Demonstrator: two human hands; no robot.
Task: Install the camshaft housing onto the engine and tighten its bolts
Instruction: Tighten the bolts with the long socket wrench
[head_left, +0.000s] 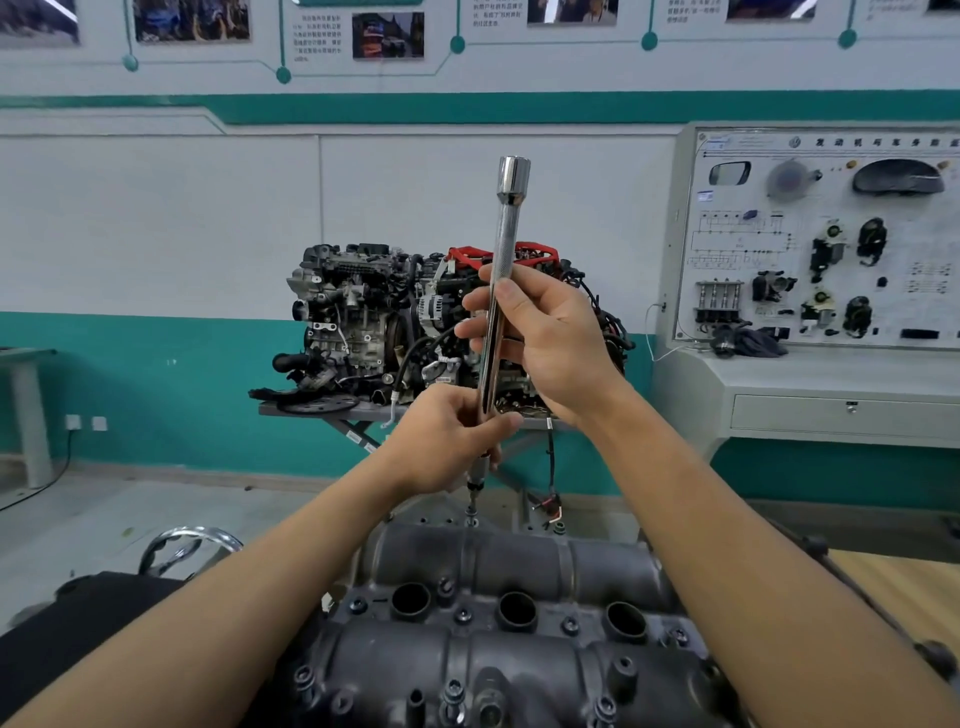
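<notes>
The grey camshaft housing lies on the engine at the bottom centre, with three round plug holes and several bolts along its top. A long chrome socket extension bar stands almost upright above its far edge. The bar's dark lower tip sits on a bolt at the far rim. My left hand grips the lower part of the bar. My right hand pinches the bar's middle between thumb and fingers.
Another engine with red parts sits on a stand behind. A training panel console stands at the right. A chrome ring shows at the lower left, a wooden surface at the right.
</notes>
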